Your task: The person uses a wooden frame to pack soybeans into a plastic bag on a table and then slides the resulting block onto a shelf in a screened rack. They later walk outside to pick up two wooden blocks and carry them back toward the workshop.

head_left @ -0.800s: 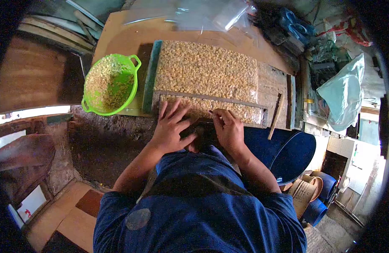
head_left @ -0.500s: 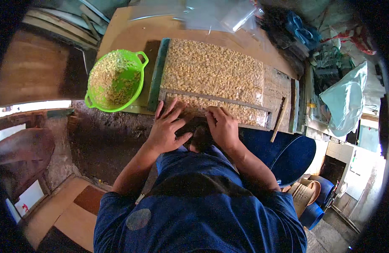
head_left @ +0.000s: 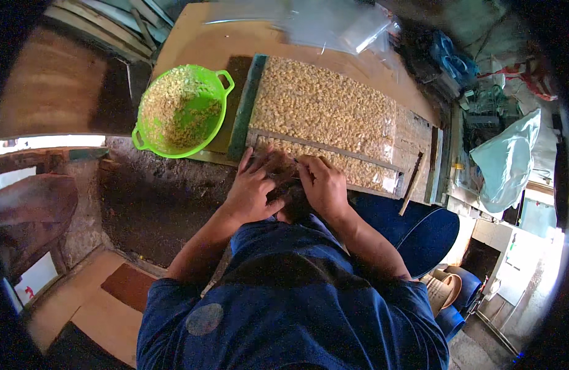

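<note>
flat bean slab [head_left: 321,102] is laid on the table [head_left: 192,40], crossed by a grey strip [head_left: 327,150] near its close edge. left hand [head_left: 252,190] is held at the near left corner, fingers spread, released. right hand [head_left: 325,188] is set at the near edge, fingertips bunched; whether anything is grasped cannot be told. green basket [head_left: 205,89] is placed left of slab.

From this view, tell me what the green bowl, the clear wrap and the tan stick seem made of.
Bowl: probably plastic, smooth with a slight sheen; its even bright green and loop handles suggest it.
Wrap: apparently thin plastic film, glossy; grains show through and its right edge glints.
Stick: likely bare wood, matt, judging by its uneven tan colour.
</note>
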Demonstrator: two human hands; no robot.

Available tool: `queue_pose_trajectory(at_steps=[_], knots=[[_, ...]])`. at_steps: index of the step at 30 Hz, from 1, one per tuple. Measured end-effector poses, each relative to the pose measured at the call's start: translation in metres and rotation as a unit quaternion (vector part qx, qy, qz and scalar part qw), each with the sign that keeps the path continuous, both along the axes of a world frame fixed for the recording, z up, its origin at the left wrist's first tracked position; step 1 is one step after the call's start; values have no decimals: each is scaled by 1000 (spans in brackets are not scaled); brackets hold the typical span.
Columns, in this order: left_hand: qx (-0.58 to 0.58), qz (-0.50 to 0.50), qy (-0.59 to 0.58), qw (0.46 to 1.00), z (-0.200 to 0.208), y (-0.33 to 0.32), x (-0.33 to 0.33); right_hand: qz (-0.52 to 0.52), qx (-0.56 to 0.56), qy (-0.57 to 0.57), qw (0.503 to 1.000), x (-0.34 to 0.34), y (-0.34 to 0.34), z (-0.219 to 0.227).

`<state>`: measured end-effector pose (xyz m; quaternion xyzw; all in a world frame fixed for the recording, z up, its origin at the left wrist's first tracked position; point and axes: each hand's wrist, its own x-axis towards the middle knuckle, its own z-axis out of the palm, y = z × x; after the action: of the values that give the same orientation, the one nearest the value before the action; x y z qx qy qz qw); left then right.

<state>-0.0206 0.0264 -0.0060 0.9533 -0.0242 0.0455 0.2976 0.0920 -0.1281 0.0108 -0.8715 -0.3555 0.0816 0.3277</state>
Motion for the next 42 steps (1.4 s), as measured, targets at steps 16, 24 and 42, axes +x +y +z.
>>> queue_pose_trajectory(at_steps=[16,24,42], knots=[[-11,48,-29,998,5,18,-10,-18,9,22,1000,1,2,8],[-20,48,2,999,-4,30,-23,39,18,9,999,-4,27,5],[-37,52,2,998,-4,32,-24,71,11,3,997,0,42,15]])
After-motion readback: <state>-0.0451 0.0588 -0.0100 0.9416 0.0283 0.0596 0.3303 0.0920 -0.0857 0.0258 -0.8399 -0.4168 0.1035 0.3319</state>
